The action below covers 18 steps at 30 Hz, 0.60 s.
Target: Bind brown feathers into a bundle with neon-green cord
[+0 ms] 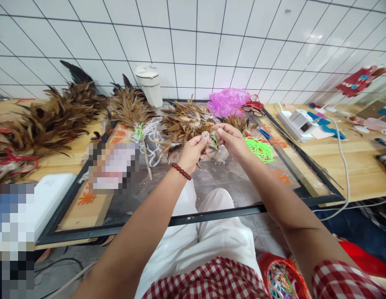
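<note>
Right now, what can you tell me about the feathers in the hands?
The feather bunch is a small tuft of brown and tan feathers with pale stems gathered at one end. The left hand pinches it from one side, the right hand from the other, and a green string loops around it between the fingers. It is held in the air above the glass table, in front of bigger feather piles.

Both hands pinch a feather bundle.

One head-worn view — forward and down (close) — over the table toward the tiled wall.
</note>
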Each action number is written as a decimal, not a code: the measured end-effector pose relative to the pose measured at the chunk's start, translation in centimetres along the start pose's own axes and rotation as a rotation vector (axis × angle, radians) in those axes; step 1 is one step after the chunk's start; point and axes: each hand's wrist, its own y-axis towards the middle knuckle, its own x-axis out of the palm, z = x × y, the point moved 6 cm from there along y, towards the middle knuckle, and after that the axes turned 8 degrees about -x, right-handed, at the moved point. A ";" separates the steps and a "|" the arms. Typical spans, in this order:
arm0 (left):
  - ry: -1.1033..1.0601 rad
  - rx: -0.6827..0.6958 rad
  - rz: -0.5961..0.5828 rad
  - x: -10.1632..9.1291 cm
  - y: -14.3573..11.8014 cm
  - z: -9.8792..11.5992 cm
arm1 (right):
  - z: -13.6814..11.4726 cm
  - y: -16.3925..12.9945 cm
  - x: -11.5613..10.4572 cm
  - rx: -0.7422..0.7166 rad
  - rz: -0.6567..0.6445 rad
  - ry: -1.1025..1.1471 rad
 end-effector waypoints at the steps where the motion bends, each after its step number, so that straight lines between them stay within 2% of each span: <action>1: -0.004 -0.022 -0.026 0.2 0.0 -0.1 | 0.0 0.0 0.1 -0.007 -0.013 0.003; 5: -0.032 -0.077 -0.018 0.1 0.1 -0.6 | -0.1 -0.1 0.4 -0.025 -0.037 0.010; 9: -0.162 -0.078 -0.034 -0.4 0.3 -0.4 | 0.1 0.2 -0.6 -0.059 0.068 0.024; 12: -0.224 -0.029 -0.006 -0.9 0.4 0.3 | 0.1 0.5 -2.1 -0.086 0.191 -0.025; 15: -0.194 0.058 0.113 -1.5 0.3 0.9 | -0.4 0.7 -3.3 -0.127 0.286 -0.074; 18: -0.099 0.110 0.120 -1.1 0.1 1.0 | -0.9 0.5 -2.8 -0.138 0.248 -0.057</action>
